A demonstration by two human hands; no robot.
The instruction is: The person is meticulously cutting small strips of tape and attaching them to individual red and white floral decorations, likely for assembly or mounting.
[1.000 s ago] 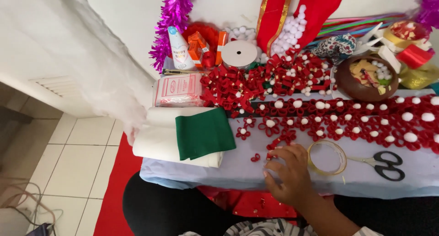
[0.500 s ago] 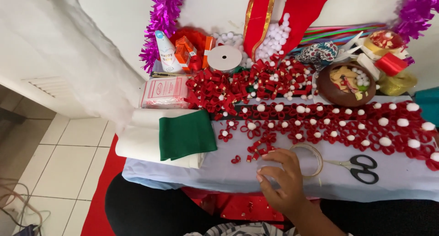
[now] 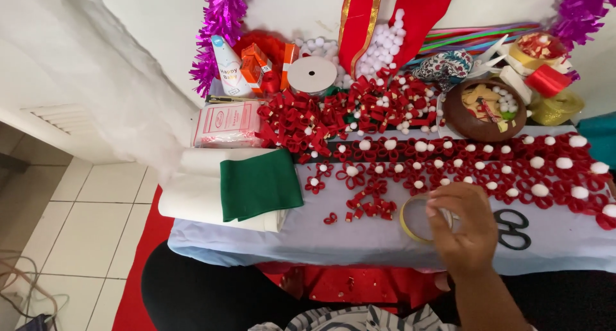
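My right hand [image 3: 465, 231] reaches up from the bottom edge, fingers curled onto the right rim of a yellowish tape roll [image 3: 410, 219] lying flat on the pale blue tablecloth [image 3: 359, 238]. Black scissors [image 3: 516, 228] lie just to the right of the hand. A small heap of loose red ribbon loops [image 3: 369, 203] sits just left of the roll. Beyond the hand run rows of red ribbon flowers with white pompoms [image 3: 487, 167]. My left hand is out of sight.
A folded green felt [image 3: 256, 183] lies on a white fabric roll [image 3: 192, 193] at the table's left end. At the back stand a white ribbon spool [image 3: 312, 74], a wooden bowl [image 3: 486, 110], purple tinsel [image 3: 221, 29], a pink packet [image 3: 228, 122] and more red loops.
My right hand has moved right, from the loose red loops onto the tape roll. The camera view has shifted, so everything on the table sits a little differently in frame.
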